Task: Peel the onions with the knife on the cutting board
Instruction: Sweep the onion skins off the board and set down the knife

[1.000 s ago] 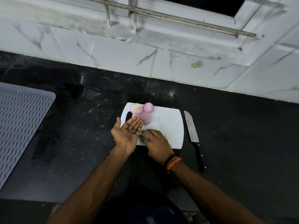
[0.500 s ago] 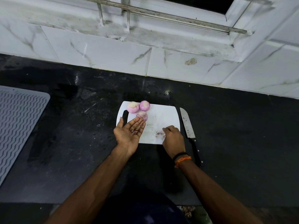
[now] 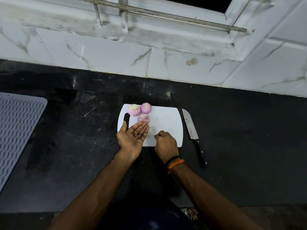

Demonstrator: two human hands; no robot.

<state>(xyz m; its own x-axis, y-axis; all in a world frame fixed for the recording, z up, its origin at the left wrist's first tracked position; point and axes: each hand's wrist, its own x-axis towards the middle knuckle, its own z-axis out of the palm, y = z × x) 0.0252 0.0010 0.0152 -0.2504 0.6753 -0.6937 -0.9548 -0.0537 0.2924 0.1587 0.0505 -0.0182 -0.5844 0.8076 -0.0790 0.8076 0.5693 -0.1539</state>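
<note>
**Loose peel scraps are the weak point of the clean-up**

Three peeled onions (image 3: 140, 112) sit clustered at the far left corner of the white cutting board (image 3: 166, 123), and the knife (image 3: 191, 128) lies on the dark bench (image 3: 240, 138) just beside the board's right edge, in nobody's grip. The left hand (image 3: 132, 138) is held flat, palm up, at the board's near left edge, with a few small skin scraps (image 3: 137, 136) resting loose on it. The right hand (image 3: 164, 141) is knuckles-up with fingers curled at the near edge of the board; whether it pinches any scrap cannot be told.

The peeling itself looks finished. The risk is that the scraps slide off the flat palm if it tilts, scattering onto the bench. The fingertips also lie very near the nearest onion and could nudge it rolling. A sweep rightward could bump the knife blade.
</note>
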